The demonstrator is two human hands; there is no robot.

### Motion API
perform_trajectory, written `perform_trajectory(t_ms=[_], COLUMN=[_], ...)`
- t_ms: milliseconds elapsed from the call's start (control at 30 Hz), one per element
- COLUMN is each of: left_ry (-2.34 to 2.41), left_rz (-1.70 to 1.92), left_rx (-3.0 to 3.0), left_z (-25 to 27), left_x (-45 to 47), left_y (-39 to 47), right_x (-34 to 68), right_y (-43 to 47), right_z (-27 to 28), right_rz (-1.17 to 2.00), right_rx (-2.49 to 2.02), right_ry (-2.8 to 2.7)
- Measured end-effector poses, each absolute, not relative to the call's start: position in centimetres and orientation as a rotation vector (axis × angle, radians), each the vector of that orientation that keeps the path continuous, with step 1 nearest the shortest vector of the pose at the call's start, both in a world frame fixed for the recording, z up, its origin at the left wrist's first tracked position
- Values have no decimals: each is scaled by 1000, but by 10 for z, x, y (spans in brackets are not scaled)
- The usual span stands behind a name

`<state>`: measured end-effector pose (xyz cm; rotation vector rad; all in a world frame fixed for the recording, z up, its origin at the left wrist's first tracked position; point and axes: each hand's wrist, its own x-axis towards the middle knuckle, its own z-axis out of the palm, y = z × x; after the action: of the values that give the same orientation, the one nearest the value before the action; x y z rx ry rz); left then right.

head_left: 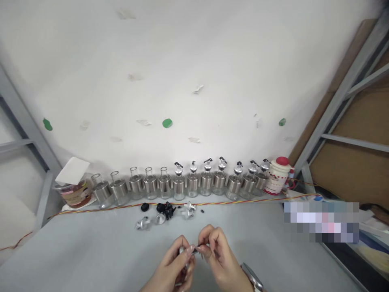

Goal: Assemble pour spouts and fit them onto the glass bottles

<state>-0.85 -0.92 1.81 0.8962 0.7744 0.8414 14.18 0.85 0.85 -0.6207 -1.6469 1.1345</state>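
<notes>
Near the front of the grey table my left hand [176,263] is closed around a silver bottle pourer [181,250], mostly hidden by the fingers. My right hand [217,255] pinches a small dark piece [198,245] against the pourer's tip; its exact shape is covered by the fingertips. Beyond the hands lie loose parts: a pile of black levers [168,211], a round black cap [145,207], silver pourers with clear plastic [188,211] and another such pourer [142,223]. A tiny black piece [202,211] lies apart on the right.
Along the wall stand open glass bottles with steel bands [135,183] and bottles topped with pourers [206,181]. A twisted red-yellow wire [243,201] crosses before them. A tub [75,196] stands left, a white red-topped jar [275,178] right. Packets [370,243] lie at the right edge.
</notes>
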Motion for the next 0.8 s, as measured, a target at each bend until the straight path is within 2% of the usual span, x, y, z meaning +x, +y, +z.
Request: perform_trajectory(t_ms=[267,800], left_ry=[833,972], left_rz=[870,876], left_rx=[968,860], left_z=[17,23], left_x=[-10,-9], left_y=[-9,-10], right_x=[141,143], right_y=[11,13], right_z=[11,14], right_rz=[1209,977], right_rx=[-648,-727], right_ry=[-1609,-1806])
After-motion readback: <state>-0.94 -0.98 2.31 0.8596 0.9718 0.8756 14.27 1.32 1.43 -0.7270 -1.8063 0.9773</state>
